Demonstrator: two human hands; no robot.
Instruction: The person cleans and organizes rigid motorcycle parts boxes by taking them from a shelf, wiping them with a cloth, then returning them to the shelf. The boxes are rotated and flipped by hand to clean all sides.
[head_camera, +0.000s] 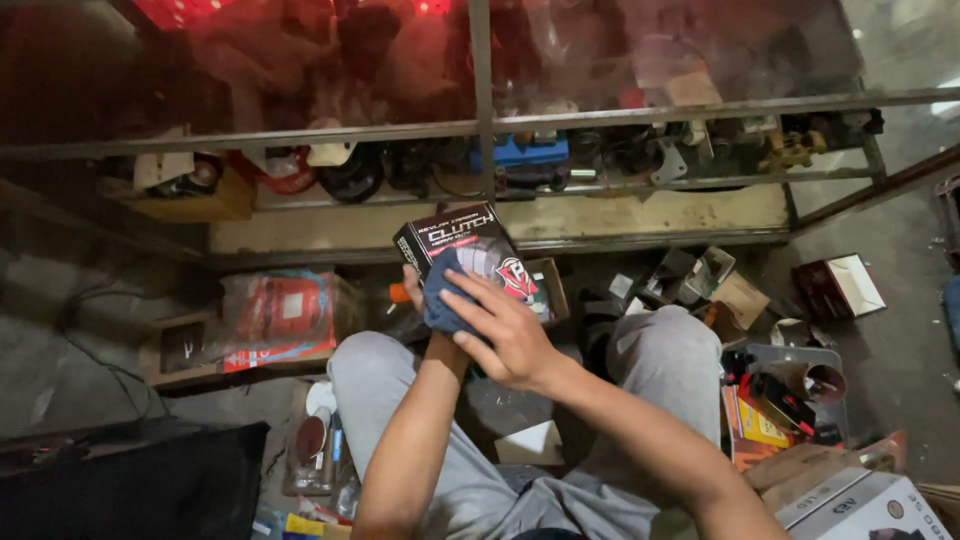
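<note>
"Black cardboard, glossy print: where is the box (470, 250) right now?"

"I hold it up over my knees, in front of the low metal shelf (500, 125). My left hand (415, 280) is mostly hidden behind it. Only fingertips show at its lower left edge, so I judge the hand closed on the box, though how tightly I cannot tell."

"And the other hand?"

"My right hand (505, 335) lies flat, fingers nearly straight, pressing a blue cloth (445, 295) against the front face of the box."

"How would you do this step well?"

"I keep the box braced from behind, use light, even pressure, and wipe in straight passes toward an edge. I would fold the cloth to a clean side once it loads up."
</note>
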